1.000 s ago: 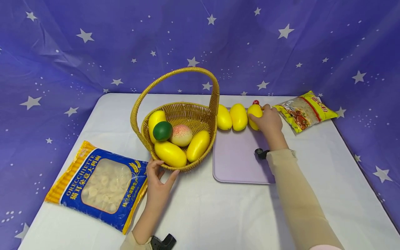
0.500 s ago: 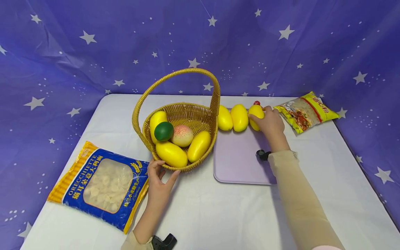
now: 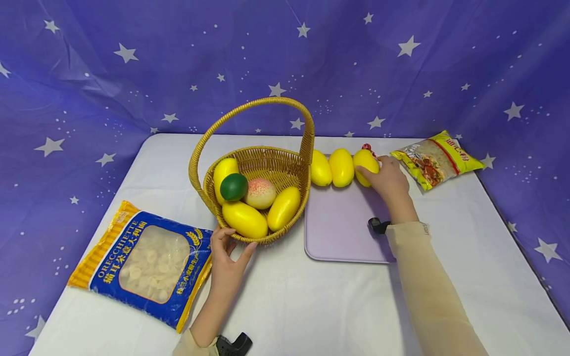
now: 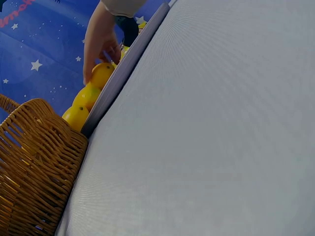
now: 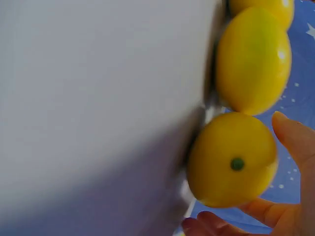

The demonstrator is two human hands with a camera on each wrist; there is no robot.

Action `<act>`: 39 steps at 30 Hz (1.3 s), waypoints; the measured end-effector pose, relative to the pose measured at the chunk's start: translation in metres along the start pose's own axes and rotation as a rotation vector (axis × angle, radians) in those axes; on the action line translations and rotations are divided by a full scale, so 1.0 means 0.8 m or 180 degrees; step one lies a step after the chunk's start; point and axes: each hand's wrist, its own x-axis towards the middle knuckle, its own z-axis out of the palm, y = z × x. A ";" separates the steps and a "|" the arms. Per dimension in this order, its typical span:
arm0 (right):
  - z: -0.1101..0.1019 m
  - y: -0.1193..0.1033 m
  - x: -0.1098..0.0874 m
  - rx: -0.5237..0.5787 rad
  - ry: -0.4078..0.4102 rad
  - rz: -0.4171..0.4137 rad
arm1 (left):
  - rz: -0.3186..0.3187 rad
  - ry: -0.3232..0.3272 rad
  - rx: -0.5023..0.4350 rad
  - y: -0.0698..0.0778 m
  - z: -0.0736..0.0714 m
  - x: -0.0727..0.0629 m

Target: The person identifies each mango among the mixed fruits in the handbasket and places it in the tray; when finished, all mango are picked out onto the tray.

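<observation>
The rightmost yellow fruit (image 3: 366, 168) of three sits at the far end of the tray (image 3: 343, 230). The right hand (image 3: 390, 180) spreads loosely around it, thumb apart. The left hand (image 3: 226, 267) touches the basket's (image 3: 288, 172) front rim; whether it grips, I cannot tell.

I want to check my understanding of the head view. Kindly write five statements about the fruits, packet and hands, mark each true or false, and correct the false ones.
1. The basket holds three yellow fruits. True.
2. The green fruit lies on the tray. False: the green fruit is in the basket.
3. The left hand is at the basket's near side. True.
4. The right hand is over the peach. False: the right hand is at the rightmost yellow fruit.
5. The blue packet is standing upright. False: it lies flat.
</observation>
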 end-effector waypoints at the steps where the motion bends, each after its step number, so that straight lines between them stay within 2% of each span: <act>1: -0.003 -0.001 -0.002 -0.0002 0.0006 -0.0019 | 0.0009 0.0005 -0.0001 0.000 0.000 0.000; 8: -0.029 -0.017 -0.019 -0.0099 0.0027 -0.0173 | -0.0038 0.0015 -0.0001 0.002 -0.001 -0.001; 12: -0.038 -0.032 -0.033 -0.0120 0.0078 -0.0349 | -0.0047 -0.0002 -0.0013 0.002 -0.001 0.000; 17: -0.045 -0.057 -0.056 -0.0010 0.0161 -0.0617 | -0.0007 -0.0017 0.0000 0.002 0.000 0.000; 20: -0.047 -0.072 -0.071 0.0063 0.0094 -0.0725 | 0.0003 -0.0017 0.0010 0.002 0.000 0.001; 29: -0.031 -0.121 -0.110 -0.0099 -0.0417 -0.1155 | 0.0029 -0.0017 0.0012 0.000 0.000 0.001; 39: -0.004 -0.166 -0.135 -0.0161 -0.0529 -0.1588 | 0.0048 -0.0018 0.0020 -0.001 -0.001 0.000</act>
